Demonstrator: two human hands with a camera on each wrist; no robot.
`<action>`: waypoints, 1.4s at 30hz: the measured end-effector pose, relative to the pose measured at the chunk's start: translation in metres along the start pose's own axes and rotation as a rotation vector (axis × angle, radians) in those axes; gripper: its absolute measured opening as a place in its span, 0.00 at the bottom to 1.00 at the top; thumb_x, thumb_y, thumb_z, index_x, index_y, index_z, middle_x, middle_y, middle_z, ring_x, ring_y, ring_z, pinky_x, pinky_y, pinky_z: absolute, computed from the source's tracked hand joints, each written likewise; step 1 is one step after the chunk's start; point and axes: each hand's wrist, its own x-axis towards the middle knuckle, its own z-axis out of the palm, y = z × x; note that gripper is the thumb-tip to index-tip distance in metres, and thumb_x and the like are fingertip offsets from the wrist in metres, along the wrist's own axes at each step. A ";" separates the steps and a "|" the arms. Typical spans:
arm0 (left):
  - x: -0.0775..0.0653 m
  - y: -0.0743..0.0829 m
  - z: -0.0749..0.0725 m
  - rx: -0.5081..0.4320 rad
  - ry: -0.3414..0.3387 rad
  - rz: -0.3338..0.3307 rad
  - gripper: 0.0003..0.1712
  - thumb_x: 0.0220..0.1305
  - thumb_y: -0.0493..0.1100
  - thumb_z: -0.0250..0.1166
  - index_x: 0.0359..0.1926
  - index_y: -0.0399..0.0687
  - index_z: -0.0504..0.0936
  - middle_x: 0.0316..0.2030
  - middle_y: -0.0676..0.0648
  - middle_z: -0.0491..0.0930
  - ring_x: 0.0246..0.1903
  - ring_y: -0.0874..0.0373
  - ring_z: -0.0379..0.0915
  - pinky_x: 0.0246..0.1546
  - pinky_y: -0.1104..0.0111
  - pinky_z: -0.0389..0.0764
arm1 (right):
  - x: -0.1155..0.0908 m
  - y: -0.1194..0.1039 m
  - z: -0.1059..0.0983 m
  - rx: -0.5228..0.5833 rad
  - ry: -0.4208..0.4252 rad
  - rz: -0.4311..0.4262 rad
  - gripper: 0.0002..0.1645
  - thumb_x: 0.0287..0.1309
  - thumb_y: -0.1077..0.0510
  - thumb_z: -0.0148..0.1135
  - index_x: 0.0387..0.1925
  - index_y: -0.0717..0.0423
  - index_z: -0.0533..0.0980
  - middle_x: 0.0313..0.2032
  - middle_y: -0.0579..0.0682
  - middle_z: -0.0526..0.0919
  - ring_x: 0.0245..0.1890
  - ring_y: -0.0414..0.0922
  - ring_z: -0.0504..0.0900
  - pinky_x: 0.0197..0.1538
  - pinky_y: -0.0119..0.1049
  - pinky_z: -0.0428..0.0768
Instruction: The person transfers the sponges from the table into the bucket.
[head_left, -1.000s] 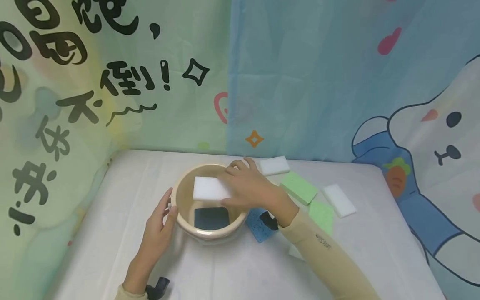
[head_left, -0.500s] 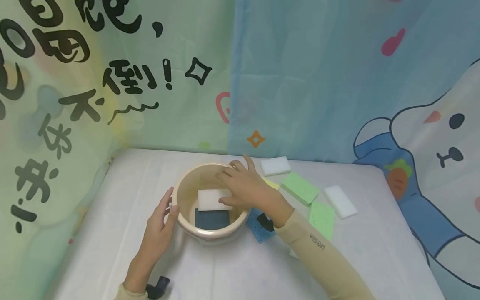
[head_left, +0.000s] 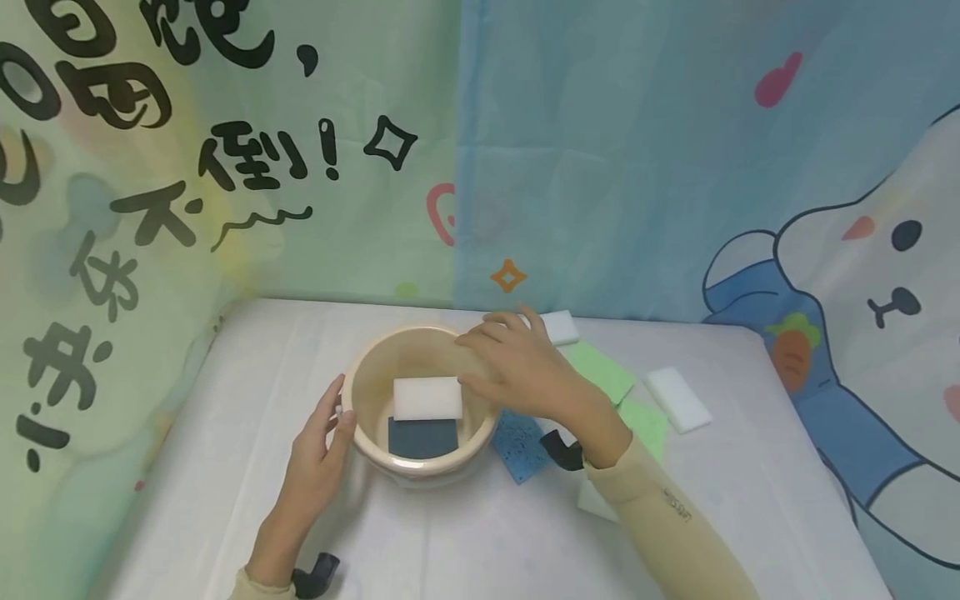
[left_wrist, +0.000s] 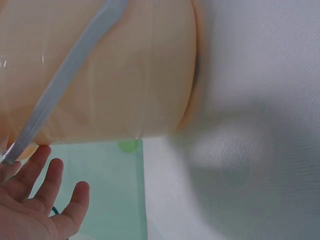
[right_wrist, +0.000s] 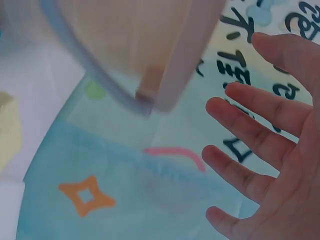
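Pot [head_left: 423, 468], with white block [head_left: 427, 398] and dark block [head_left: 422, 438] inside.
Left hand [head_left: 322, 446], spread, touches its side; right hand [head_left: 517, 362], also spread, hovers over the opposite rim.

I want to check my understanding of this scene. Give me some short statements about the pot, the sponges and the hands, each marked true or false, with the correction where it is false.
1. The pot has a white sponge and a dark sponge inside. True.
2. The right hand grips a sponge. False: its fingers are spread and hold nothing.
3. The left hand is at the left side of the pot. True.
4. The blue sponge is inside the pot. False: it lies outside, on the table, right of the pot.
5. A green sponge lies on the table, right of the pot. True.
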 end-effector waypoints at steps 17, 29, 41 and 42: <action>0.000 -0.001 0.001 0.006 -0.001 -0.004 0.31 0.80 0.46 0.48 0.78 0.44 0.55 0.70 0.38 0.65 0.67 0.42 0.64 0.66 0.44 0.67 | -0.066 0.038 0.003 -0.030 0.116 0.154 0.26 0.60 0.50 0.70 0.56 0.56 0.79 0.49 0.55 0.82 0.57 0.59 0.73 0.68 0.68 0.55; 0.000 -0.002 0.001 -0.008 -0.004 0.000 0.31 0.80 0.45 0.48 0.78 0.44 0.55 0.71 0.39 0.65 0.67 0.41 0.64 0.66 0.44 0.67 | -0.089 0.052 0.024 -0.006 0.075 0.265 0.24 0.61 0.52 0.69 0.56 0.58 0.79 0.50 0.57 0.83 0.57 0.60 0.75 0.66 0.69 0.58; -0.001 0.001 0.000 -0.007 -0.010 -0.011 0.31 0.80 0.46 0.48 0.78 0.44 0.54 0.70 0.37 0.64 0.67 0.40 0.63 0.65 0.42 0.66 | -0.089 0.076 0.053 0.019 0.063 0.342 0.27 0.62 0.52 0.69 0.59 0.60 0.77 0.52 0.59 0.81 0.57 0.62 0.74 0.59 0.67 0.67; -0.001 0.001 0.000 -0.007 -0.010 -0.009 0.31 0.80 0.46 0.48 0.78 0.44 0.54 0.70 0.37 0.64 0.67 0.40 0.63 0.65 0.42 0.66 | -0.088 0.079 0.055 0.021 0.056 0.351 0.28 0.62 0.52 0.69 0.60 0.60 0.76 0.52 0.59 0.80 0.57 0.62 0.74 0.59 0.67 0.68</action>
